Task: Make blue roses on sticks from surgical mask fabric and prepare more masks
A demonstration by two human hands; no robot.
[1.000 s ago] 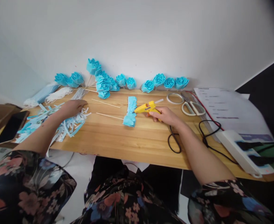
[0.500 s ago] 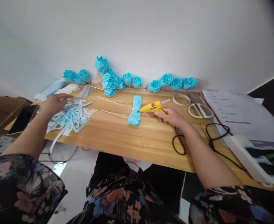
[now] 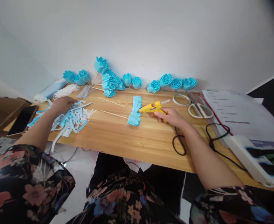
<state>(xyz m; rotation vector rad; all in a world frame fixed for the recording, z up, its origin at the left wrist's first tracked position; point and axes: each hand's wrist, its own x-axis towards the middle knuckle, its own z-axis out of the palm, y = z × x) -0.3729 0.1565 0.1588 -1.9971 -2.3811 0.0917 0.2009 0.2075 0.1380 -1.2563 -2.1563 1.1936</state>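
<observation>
Centrally, a blue strip [image 3: 136,110] lies between left hand [image 3: 63,105] (hold unclear) and right hand [image 3: 172,117], grasping a glue gun [image 3: 152,107].

A yellow glue gun [image 3: 152,108] points at a ruffled blue strip [image 3: 136,104].

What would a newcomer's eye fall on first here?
Probably the bright blue ruffled flowers along the back of the wooden table. Next, the yellow plastic glue gun in the right grip, centre-right. At left, a tangled heap of blue and white strips by the left grip.
</observation>
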